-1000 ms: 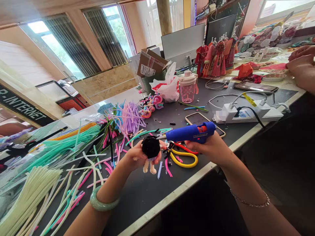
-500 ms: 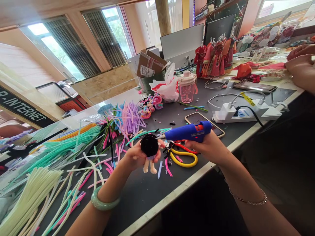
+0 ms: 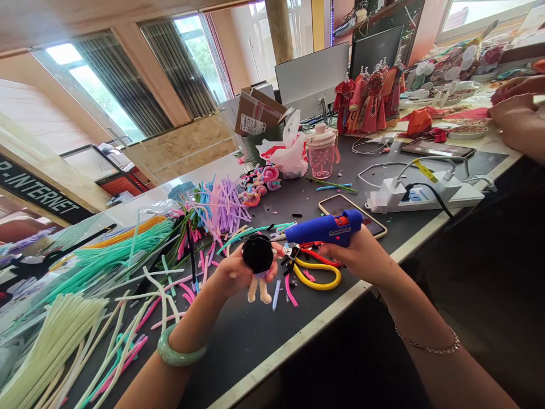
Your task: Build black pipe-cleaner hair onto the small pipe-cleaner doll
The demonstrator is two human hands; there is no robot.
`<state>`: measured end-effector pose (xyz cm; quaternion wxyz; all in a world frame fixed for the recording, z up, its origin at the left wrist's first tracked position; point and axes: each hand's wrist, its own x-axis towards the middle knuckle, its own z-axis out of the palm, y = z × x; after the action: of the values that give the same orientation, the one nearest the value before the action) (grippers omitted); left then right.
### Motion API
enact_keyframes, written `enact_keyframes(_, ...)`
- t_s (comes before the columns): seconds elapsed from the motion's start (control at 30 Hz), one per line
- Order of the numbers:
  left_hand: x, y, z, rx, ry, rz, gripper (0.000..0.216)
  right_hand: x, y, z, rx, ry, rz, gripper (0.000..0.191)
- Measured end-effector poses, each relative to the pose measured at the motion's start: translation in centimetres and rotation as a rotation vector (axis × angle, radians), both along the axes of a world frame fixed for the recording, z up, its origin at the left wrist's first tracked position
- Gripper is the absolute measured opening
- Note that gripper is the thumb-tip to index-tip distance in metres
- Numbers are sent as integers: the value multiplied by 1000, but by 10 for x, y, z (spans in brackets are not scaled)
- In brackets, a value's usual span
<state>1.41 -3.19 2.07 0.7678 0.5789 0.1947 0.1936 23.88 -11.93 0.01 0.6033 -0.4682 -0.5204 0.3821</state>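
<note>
My left hand [image 3: 237, 273] is closed around a small fuzzy doll [image 3: 258, 254] with a round black head and two pale legs hanging down. In my right hand [image 3: 365, 253] is a blue glue gun [image 3: 323, 228], its nozzle pointing left toward the upper right side of the doll's head. Whether the nozzle touches the doll I cannot tell. Just below the glue gun lie pliers [image 3: 320, 275] with yellow and red handles. Short pink and lilac pipe cleaner pieces [image 3: 276, 294] lie on the dark table beside the doll's legs.
Bundles of pipe cleaners [image 3: 70, 335] cover the table's left side. Behind the glue gun lies a phone [image 3: 374, 226]; a white power strip [image 3: 457, 197] with cables is farther right. A pink cup [image 3: 322, 156] and plastic bag [image 3: 289, 152] stand behind. Another person's hands [image 3: 517, 113] are at far right.
The camera view has shifted very slightly. Both hands keep their hold, and the glue gun stays at the doll's head. The phone's screen now shows digits more clearly.
</note>
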Motion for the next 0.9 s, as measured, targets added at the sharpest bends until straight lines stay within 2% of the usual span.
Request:
enact_keyframes(0.27, -2, 2, -1, 22, 28, 66, 41, 4, 0, -2, 22, -25, 21, 29)
enact_keyframes(0.4, -2, 3, 3, 101, 62, 134, 43, 7, -4, -2, 20, -32, -65, 27)
enact_keyframes(0.47, -1, 1, 7, 200, 113, 200, 40, 7, -7, -3, 39, -62, -130, 26)
enact_keyframes(0.57, 2, -3, 15, 431, 188, 314, 29, 5, -10, -7, 99, -108, -232, 26)
enact_keyframes(0.7, 5, -10, 21, 723, 263, 479, 31, 2, -14, -9, 198, -235, -355, 25)
enact_keyframes(0.9, 8, -26, 26, 1043, 375, 616, 27, -6, -23, -3, 439, -445, -436, 11)
